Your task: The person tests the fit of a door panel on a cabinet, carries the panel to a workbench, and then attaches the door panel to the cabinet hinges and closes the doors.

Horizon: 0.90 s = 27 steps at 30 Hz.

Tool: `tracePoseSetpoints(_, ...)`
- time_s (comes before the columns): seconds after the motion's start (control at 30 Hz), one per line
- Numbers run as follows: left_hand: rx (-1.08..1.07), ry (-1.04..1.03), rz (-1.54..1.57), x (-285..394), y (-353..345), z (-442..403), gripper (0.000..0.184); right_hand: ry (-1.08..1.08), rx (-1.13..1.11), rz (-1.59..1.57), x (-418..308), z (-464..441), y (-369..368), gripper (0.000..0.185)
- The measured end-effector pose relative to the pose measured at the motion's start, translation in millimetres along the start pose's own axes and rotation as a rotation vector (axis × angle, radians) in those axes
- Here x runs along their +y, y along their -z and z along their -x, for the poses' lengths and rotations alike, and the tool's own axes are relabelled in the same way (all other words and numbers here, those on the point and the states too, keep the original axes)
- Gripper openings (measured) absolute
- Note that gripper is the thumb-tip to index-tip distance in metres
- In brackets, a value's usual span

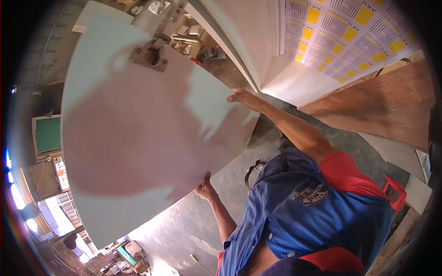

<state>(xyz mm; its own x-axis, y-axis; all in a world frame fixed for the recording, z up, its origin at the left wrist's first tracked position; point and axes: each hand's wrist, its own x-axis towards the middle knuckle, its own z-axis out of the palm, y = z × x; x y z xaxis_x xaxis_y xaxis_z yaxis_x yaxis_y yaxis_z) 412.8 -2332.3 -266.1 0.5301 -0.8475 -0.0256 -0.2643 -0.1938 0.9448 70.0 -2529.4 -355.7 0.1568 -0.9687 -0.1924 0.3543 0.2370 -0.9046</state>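
Note:
A large pale flat panel [138,133] fills the space before me, with shadows across its face. My right hand [244,97] grips its near right edge, thumb lying on top and the fingers mostly hidden. Lower down, my left hand [206,186] holds another stretch of the edge, thumb up over the face and fingers curled at the rim. Toward the far end, a grey metal machine part [149,56] with a round opening sits at the panel's surface; whether it touches the panel I cannot tell.
At the right stand a brown wooden board [373,96] and sheeting printed with yellow squares [338,37]. A red plastic object [394,193] lies behind my shoulder. Shelves with clutter [186,34] are at the back; boxes [131,253] lie on the floor at lower left.

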Motion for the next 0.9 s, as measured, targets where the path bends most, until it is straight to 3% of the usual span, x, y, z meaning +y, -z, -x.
tracePoseSetpoints(0.13, -0.026, -0.019, -0.079, 0, -1, -5, 0.034, -0.011, -0.009, 0.06, -9, 0, -2, 0.073)
tracePoseSetpoints(0.23, -0.038, 0.042, -0.045, 10, 0, -8, 0.036, -0.113, -0.072, 0.155, -94, 40, -25, 0.074)
tracePoseSetpoints(0.27, -0.052, 0.046, -0.055, 11, 2, -8, 0.036, -0.126, -0.067, 0.151, -87, 46, -25, 0.074)
tracePoseSetpoints(0.33, -0.109, 0.079, -0.009, 8, 11, -11, 0.034, 0.18, 0.211, 0.335, -67, 58, -23, 0.07)
tracePoseSetpoints(0.4, -0.204, 0.055, -0.053, 0, 25, -13, 0.03, 0.239, 0.264, 0.578, -10, 83, 2, 0.044)
tracePoseSetpoints(0.47, -0.188, 0.105, 0.005, -6, 33, -13, 0.029, -0.369, -0.257, 1.049, 38, 133, 25, 0.032)
tracePoseSetpoints(0.5, -0.177, 0.144, 0.06, -10, 37, -13, 0.028, -0.148, -0.431, 1.037, 77, 176, 40, 0.024)
tracePoseSetpoints(0.53, -0.222, 0.093, -0.065, -12, 41, -14, 0.028, -0.273, -0.517, 1.037, 77, 210, 34, 0.023)
tracePoseSetpoints(0.6, -0.223, 0.095, -0.057, -12, 38, -16, 0.029, -0.295, -0.715, 1.158, 114, 258, 33, 0.023)
tracePoseSetpoints(0.7, -0.221, 0.073, -0.053, 0, 35, -12, 0.03, -0.446, -0.681, 1.203, 109, 278, 19, 0.024)
tracePoseSetpoints(0.77, -0.148, 0.132, -0.183, 3, 33, -14, 0.03, -0.468, -0.975, 0.988, 114, 272, 12, 0.028)
tracePoseSetpoints(0.87, -0.084, 0.117, -0.058, -35, 46, -21, 0.03, -0.597, -0.621, 0.931, 76, 249, 15, 0.03)
tracePoseSetpoints(0.9, -0.021, 0.043, 0.074, -62, 56, -28, 0.03, -0.494, -0.474, 0.893, 77, 226, 29, 0.029)
